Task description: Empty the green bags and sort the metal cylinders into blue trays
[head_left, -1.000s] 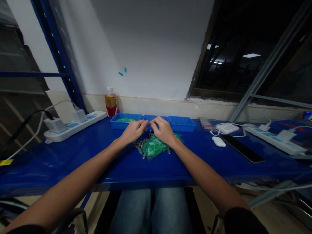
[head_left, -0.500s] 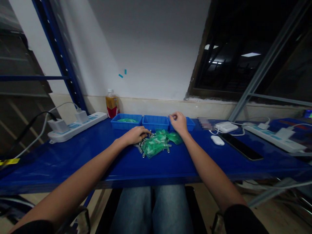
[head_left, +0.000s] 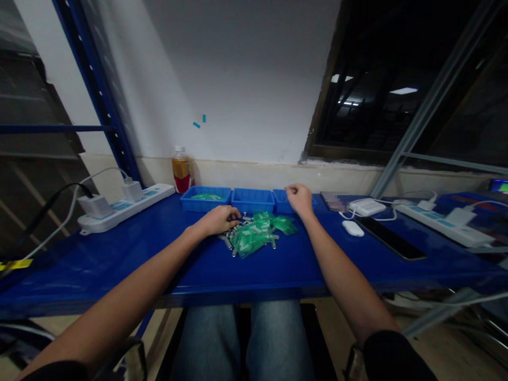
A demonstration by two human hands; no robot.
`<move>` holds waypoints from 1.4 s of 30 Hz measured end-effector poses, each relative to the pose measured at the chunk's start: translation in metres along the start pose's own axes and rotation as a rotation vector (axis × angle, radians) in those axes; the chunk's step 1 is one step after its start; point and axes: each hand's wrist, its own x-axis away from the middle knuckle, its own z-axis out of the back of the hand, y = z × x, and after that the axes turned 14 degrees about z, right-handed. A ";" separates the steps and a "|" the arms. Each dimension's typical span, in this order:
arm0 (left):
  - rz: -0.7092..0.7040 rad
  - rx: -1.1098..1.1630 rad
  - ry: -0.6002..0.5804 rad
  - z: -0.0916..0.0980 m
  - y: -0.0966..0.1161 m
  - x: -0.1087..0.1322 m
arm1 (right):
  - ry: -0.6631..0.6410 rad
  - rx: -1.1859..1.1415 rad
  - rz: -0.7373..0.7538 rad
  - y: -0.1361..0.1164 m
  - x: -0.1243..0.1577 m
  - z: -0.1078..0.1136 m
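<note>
Left hand: fingers curled narrow at the left edge of the heap; whether they grip a piece, I cannot tell. Right hand: over the right-hand tray, fingertips drawn together; whether anything sits between them, I cannot tell.

Metal pieces: small, loose, heaped on the blue table before the trays. Green plastic bags: lying on and beside that heap.

Middle tray: blue, between its two neighbours. Left-hand tray: blue, green plastic inside.

Bottle: upright, behind the left-hand tray. Dark phone: flat, right of the white case.
</note>
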 end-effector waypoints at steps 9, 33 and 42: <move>0.046 0.015 0.018 0.001 0.001 0.002 | -0.006 -0.010 -0.169 0.014 0.001 0.013; 0.078 0.460 0.212 0.008 0.020 0.006 | -0.224 -0.235 0.562 -0.105 0.036 -0.014; 0.067 0.547 0.188 0.007 0.023 0.006 | -0.226 -0.209 0.575 -0.110 0.041 -0.020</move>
